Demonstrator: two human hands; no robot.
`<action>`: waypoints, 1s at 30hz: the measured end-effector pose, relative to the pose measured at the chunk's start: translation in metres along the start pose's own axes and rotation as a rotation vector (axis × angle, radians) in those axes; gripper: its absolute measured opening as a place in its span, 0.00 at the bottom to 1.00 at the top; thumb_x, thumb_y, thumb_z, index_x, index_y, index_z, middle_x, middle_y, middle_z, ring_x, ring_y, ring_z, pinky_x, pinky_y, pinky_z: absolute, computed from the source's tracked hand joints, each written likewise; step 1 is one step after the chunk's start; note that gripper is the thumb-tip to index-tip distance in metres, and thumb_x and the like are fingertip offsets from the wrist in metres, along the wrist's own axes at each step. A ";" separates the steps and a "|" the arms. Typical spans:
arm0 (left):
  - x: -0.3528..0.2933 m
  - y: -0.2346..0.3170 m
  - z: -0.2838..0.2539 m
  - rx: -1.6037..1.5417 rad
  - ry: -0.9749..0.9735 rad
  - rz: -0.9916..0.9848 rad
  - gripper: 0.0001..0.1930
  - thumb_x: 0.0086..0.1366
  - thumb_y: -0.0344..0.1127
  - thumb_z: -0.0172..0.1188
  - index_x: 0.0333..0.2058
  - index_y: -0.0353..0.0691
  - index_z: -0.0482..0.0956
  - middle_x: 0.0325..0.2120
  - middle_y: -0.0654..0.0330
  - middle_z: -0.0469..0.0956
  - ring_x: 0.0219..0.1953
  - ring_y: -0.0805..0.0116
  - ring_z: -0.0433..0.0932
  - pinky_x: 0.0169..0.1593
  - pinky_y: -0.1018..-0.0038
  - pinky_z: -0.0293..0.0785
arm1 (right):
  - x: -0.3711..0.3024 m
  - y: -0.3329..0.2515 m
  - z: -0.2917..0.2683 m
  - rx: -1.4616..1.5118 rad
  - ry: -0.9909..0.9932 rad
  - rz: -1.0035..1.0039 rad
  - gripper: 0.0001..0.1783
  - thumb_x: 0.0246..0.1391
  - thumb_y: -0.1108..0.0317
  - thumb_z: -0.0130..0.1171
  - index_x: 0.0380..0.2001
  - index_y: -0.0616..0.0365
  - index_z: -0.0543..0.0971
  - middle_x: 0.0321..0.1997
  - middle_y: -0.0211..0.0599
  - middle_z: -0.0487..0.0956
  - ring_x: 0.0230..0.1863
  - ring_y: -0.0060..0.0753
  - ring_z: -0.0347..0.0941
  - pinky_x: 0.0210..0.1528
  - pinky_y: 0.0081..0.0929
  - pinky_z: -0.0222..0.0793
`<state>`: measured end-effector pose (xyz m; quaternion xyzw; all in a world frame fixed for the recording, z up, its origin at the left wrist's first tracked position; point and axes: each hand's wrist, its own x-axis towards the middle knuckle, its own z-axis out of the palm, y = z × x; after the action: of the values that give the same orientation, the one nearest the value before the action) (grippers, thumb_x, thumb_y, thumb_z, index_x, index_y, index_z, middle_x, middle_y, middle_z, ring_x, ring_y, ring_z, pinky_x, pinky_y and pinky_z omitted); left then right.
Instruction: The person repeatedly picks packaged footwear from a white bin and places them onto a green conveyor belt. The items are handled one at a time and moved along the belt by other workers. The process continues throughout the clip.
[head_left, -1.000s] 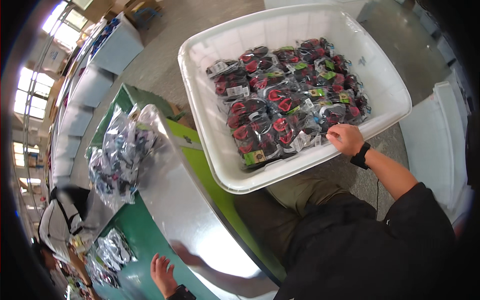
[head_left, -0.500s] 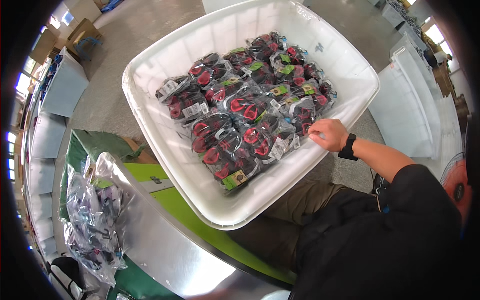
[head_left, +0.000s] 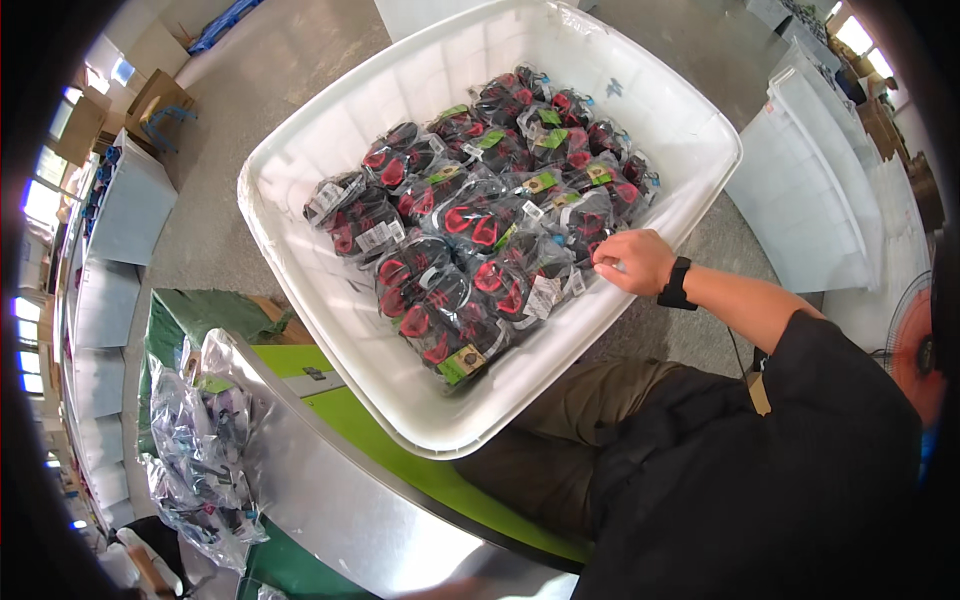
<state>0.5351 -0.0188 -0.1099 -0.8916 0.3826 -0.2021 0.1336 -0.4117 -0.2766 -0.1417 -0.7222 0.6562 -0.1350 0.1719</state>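
My right hand has its fingers curled over the near right rim of a large white plastic bin. A black band circles that wrist. Inside the bin lies a pile of black-and-red shoes in clear plastic bags, many with green or white tags. The closest bagged shoes lie just beside my curled fingers, apart from or barely touching them; I cannot tell which. My left hand is out of view.
A curved metal counter with a bright green side runs along the near left. Clear bags of goods lie on its left, by a green cloth-covered box. White bins stand at right, near a red fan. More white bins line the left.
The view has shifted a little, so the bin and my right hand appear slightly farther left and the counter's bags lower. My right hand keeps its place on the rim.
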 end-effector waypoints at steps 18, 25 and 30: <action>-0.138 0.046 -0.072 -1.979 -0.042 -1.539 0.31 0.71 0.36 0.41 0.69 0.28 0.61 0.66 0.41 0.68 0.64 0.40 0.72 0.65 0.46 0.75 | 0.004 0.048 0.034 0.203 0.026 -0.089 0.09 0.64 0.70 0.58 0.42 0.65 0.80 0.35 0.44 0.81 0.34 0.40 0.78 0.41 0.32 0.73; -0.117 0.067 -0.087 -2.324 0.007 -1.180 0.43 0.73 0.70 0.43 0.69 0.37 0.64 0.67 0.46 0.68 0.61 0.41 0.75 0.59 0.41 0.78 | 0.000 0.035 0.030 0.225 0.074 -0.090 0.09 0.64 0.69 0.58 0.42 0.64 0.80 0.37 0.44 0.82 0.36 0.41 0.80 0.42 0.33 0.73; -0.089 0.070 -0.051 -1.906 -0.210 -1.102 0.31 0.76 0.59 0.43 0.59 0.37 0.74 0.52 0.52 0.82 0.48 0.50 0.84 0.48 0.52 0.84 | 0.000 0.023 0.023 0.228 0.078 -0.094 0.09 0.63 0.69 0.59 0.41 0.65 0.80 0.36 0.45 0.81 0.34 0.43 0.79 0.40 0.34 0.73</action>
<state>0.4118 -0.0050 -0.1155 -0.6904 -0.0811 0.2201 -0.6844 -0.4226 -0.2773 -0.1721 -0.7222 0.6081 -0.2445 0.2208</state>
